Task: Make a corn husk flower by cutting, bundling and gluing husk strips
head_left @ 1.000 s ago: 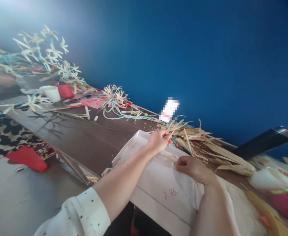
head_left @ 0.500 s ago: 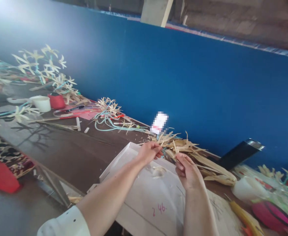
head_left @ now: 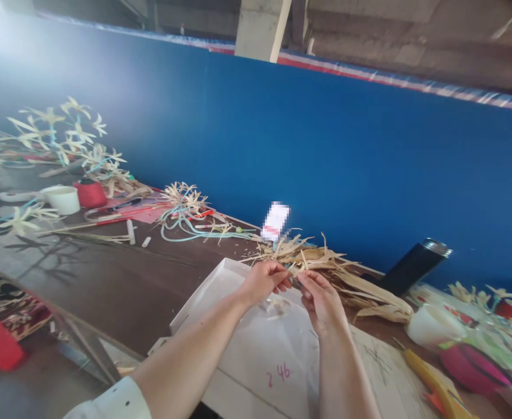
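Over one white box (head_left: 260, 346), my right hand (head_left: 321, 294) pinches one pale strip (head_left: 304, 259), its end sticking up; my left hand (head_left: 267, 280) curls just beside it (whether gripping, I can't tell). Beyond are one husk heap (head_left: 371, 285) and one black flask (head_left: 413, 266), then two white stubs (head_left: 131, 231), one white mug (head_left: 63, 201).

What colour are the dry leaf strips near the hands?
The strips are pale straw-tan, seen best in the head view.
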{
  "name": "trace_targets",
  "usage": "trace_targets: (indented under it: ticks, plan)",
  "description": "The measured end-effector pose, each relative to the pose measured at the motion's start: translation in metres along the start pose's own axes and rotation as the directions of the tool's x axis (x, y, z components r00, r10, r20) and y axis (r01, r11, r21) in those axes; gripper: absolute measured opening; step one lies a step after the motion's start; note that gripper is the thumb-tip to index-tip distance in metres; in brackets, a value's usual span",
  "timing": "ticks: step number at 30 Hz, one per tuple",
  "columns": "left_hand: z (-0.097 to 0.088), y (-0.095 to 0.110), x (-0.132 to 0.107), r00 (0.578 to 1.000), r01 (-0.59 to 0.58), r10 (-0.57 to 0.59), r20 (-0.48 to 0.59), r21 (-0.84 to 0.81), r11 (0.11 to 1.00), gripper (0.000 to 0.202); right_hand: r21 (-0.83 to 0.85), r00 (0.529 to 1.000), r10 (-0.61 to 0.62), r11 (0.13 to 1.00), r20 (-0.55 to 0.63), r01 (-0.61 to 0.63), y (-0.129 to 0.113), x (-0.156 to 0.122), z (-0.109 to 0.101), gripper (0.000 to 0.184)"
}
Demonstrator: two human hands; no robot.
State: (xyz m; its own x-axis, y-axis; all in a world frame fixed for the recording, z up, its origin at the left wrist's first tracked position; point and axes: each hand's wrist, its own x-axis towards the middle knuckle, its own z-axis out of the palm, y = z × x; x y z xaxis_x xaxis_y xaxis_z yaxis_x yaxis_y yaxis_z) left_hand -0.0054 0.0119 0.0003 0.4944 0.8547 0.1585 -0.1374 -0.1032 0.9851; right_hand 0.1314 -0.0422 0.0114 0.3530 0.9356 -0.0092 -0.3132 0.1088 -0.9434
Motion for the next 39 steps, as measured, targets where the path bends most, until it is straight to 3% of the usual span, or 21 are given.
trace_targets:
  ticks: [23, 30, 35, 39]
  plan:
    - [0.006, -0.002, 0.000, 1.000, 0.009, -0.010, -0.015, -0.017, 1.000, 0.027, -0.048, 0.999, -0.022, 0.999, 0.031, 0.023, 0.001, -0.002, 0.005, 0.029]
    - [0.007, 0.000, -0.002, 1.000, 0.007, -0.007, 0.001, -0.014, 1.000, 0.025, 0.042, 0.992, 0.011, 0.999, 0.122, -0.016, -0.001, -0.003, 0.003, 0.025]
    - [0.008, 0.004, -0.004, 0.999, 0.052, -0.052, 0.015, 0.005, 0.999, 0.020, 0.128, 1.000, -0.006, 0.992, 0.031, 0.002, 0.000, 0.001, -0.001, 0.024]
    - [0.008, 0.005, -0.006, 0.996, 0.038, -0.041, 0.084, 0.038, 0.999, 0.024, 0.196, 0.999, 0.010, 0.980, 0.049, -0.020, -0.002, 0.003, -0.004, 0.021]
